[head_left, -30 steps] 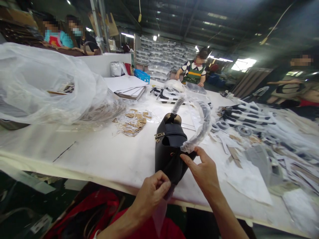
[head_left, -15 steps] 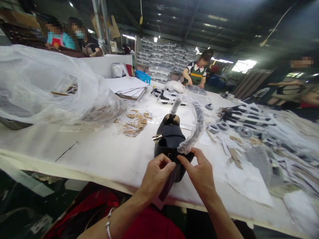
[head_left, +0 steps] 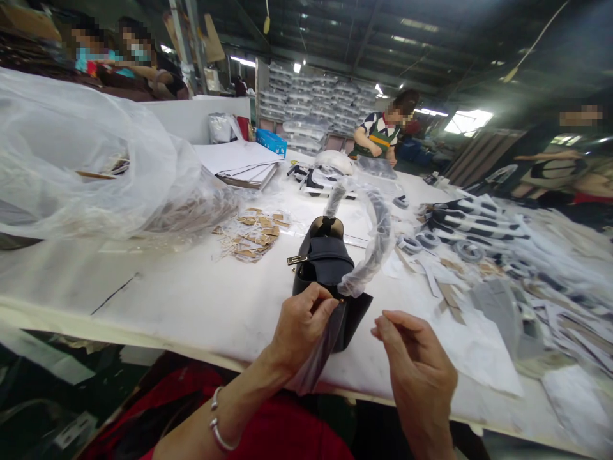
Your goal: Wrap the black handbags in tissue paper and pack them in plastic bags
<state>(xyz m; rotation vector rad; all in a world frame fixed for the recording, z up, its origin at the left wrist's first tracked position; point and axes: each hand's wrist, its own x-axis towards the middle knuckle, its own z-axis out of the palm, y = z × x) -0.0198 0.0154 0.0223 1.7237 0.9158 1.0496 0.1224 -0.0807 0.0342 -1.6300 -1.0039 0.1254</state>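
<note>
A black handbag (head_left: pixel 330 259) stands upright and open-topped on the table, its gold clasp (head_left: pixel 297 260) sticking out to the left. Clear plastic wrap covers its raised handle (head_left: pixel 376 236). My left hand (head_left: pixel 306 319) is closed in a pinch at the near end of the bag, beside a small gold fitting below the handle; the exact part between its fingertips is hidden. A dark greyish strip (head_left: pixel 313 364) hangs beneath that hand. To the right of the bag, apart from it, my right hand (head_left: pixel 421 364) has thumb and fingers pinched together; whatever they hold cannot be made out.
Brown string tags (head_left: pixel 253 233) lie in a pile beyond the bag. A big clear plastic bag (head_left: pixel 158 172) fills the left. White sheets (head_left: pixel 239 160) are stacked behind. Wrapped black-and-white pieces (head_left: pixel 479 220) and tape rolls (head_left: pixel 469 250) crowd the right. A co-worker (head_left: pixel 378 134) stands across the table.
My right hand has let go of the bag's near end and moved right and toward me. My left hand stays at the bag. The bag's near side flap now stands out to the right.
</note>
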